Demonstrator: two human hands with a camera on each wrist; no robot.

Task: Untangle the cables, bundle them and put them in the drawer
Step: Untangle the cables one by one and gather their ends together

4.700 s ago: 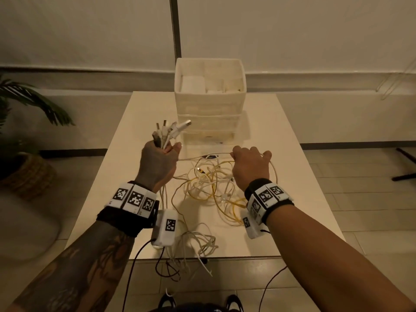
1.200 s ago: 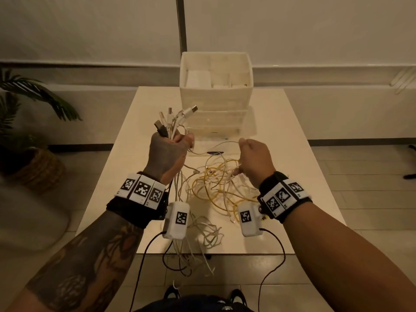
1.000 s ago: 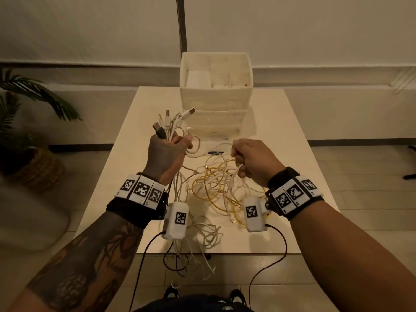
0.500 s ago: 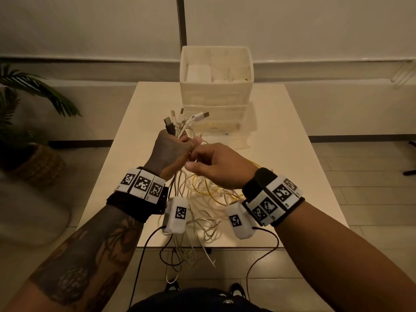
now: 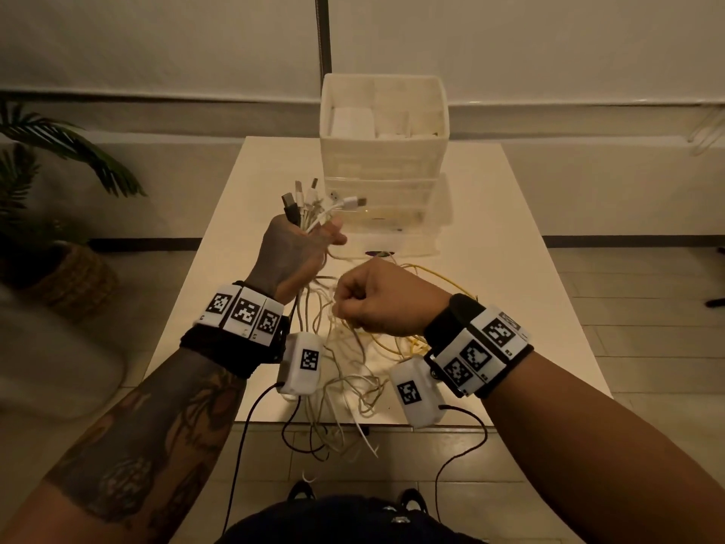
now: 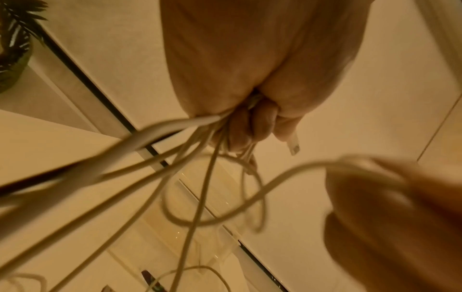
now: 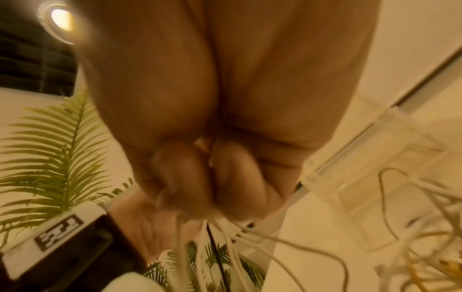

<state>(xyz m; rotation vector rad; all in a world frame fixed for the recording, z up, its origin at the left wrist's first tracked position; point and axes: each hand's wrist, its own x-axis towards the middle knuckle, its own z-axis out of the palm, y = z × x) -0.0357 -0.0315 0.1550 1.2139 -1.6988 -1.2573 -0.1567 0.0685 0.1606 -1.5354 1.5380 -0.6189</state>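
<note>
While the left hand (image 5: 296, 251) grips a fistful of thin white and yellow cables (image 5: 355, 347) with plugs up, the right hand (image 5: 386, 304), lower and just beside it, pinches strands hanging down toward the cream bench (image 5: 510, 268); the clear plastic drawer unit (image 5: 382, 198) is beyond.

Drawer unit (image 5: 382, 159) blocks table's (image 5: 510, 245) far end; sides bare.
</note>
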